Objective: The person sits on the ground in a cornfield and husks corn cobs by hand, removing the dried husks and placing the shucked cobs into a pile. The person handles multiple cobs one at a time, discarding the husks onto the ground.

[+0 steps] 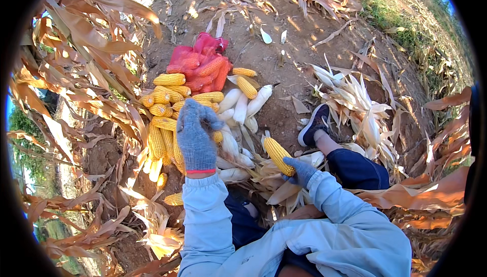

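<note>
My right hand (300, 171), in a grey knit glove, grips the lower end of a husked yellow corn ear (278, 154). Its other end points up and to the left, with a pale stub at the tip. My left hand (197, 134), in a grey glove with a red cuff edge, is over a pile of bare yellow ears (156, 140). The back of this hand faces me, so whether anything lies under its fingers is hidden. Between the hands lie several ears in pale husks (240, 108). Beyond the pile rests a red mesh bag (205, 63) with husked ears inside.
Dry corn stalks and leaves (102, 48) crowd the left side. A heap of stripped husks (367, 121) lies right of my shoe (315, 124). Loose husks (287, 193) cover the ground between my legs. Cut stalk stubs (281, 58) poke from bare soil (243, 18) ahead.
</note>
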`<state>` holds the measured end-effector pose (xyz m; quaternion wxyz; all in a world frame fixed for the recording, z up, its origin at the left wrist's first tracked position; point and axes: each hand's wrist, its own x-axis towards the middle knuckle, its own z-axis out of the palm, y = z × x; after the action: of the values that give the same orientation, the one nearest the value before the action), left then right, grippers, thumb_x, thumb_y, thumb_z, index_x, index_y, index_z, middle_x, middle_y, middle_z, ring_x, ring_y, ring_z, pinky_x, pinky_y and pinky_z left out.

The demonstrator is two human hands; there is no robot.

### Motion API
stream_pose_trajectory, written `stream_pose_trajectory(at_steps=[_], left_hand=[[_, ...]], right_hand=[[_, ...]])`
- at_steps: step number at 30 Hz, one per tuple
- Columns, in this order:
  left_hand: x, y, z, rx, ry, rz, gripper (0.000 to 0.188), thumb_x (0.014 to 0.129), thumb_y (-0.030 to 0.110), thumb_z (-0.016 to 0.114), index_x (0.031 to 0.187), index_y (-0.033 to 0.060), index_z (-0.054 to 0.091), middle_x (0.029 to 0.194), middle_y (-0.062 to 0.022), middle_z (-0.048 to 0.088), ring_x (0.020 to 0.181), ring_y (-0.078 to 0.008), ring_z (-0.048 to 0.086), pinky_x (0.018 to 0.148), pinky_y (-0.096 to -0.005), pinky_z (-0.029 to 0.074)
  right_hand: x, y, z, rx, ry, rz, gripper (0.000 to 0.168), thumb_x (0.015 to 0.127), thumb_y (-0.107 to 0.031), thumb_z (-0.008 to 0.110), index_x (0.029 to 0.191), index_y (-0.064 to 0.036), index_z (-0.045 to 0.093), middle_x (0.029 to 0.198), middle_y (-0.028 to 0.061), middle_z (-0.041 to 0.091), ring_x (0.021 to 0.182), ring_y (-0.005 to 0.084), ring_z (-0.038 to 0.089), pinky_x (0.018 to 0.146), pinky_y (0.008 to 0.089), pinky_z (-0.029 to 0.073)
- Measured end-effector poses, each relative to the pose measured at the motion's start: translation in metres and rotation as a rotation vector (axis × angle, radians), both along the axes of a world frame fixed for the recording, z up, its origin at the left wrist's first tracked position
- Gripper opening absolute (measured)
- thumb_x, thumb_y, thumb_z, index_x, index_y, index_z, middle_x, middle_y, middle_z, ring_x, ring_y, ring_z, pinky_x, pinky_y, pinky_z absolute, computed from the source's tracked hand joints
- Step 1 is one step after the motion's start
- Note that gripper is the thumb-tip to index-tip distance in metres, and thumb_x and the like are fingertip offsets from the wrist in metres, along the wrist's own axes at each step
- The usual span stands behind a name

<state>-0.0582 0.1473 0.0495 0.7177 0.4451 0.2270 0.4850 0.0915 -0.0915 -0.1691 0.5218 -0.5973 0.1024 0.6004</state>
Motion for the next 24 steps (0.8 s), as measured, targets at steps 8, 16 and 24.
stream_pose_trajectory(at_steps=[8, 16, 24], left_hand=[[0.042, -0.085, -0.057, 1.080, 0.493, -0.380, 0.036, 0.084, 0.017, 0.074, 0.116, 0.0049, 0.064, 0.106, -0.0167, 0.069, 0.093, -0.0354, 0.068, 0.082, -0.0432, 0.054], [0.044, -0.105, -0.064, 1.052, 0.363, -0.159, 0.040, 0.078, 0.013, 0.074, 0.115, 0.0026, 0.063, 0.089, -0.0146, 0.066, 0.079, -0.0324, 0.065, 0.068, -0.0417, 0.052], [0.017, -0.102, -0.053, 1.018, 0.439, -0.430, 0.025, 0.074, 0.023, 0.068, 0.093, 0.0058, 0.067, 0.087, -0.0162, 0.066, 0.084, -0.0323, 0.064, 0.069, -0.0452, 0.051]], right_hand=[[-0.003, 0.043, -0.044, -0.077, -0.006, -0.030, 0.053, 0.085, -0.047, 0.075, 0.119, -0.009, 0.062, 0.103, 0.0083, 0.065, 0.079, 0.0174, 0.065, 0.057, 0.0238, 0.056], [-0.049, 0.231, 0.058, 0.659, -0.207, 0.285, 0.045, 0.095, -0.032, 0.067, 0.128, -0.003, 0.056, 0.105, 0.0070, 0.064, 0.084, 0.0154, 0.064, 0.073, 0.0265, 0.054], [-0.040, 0.263, -0.020, 0.559, -0.433, 0.493, 0.044, 0.093, -0.028, 0.068, 0.128, -0.003, 0.060, 0.115, 0.0121, 0.068, 0.103, 0.0219, 0.067, 0.086, 0.0328, 0.054]])
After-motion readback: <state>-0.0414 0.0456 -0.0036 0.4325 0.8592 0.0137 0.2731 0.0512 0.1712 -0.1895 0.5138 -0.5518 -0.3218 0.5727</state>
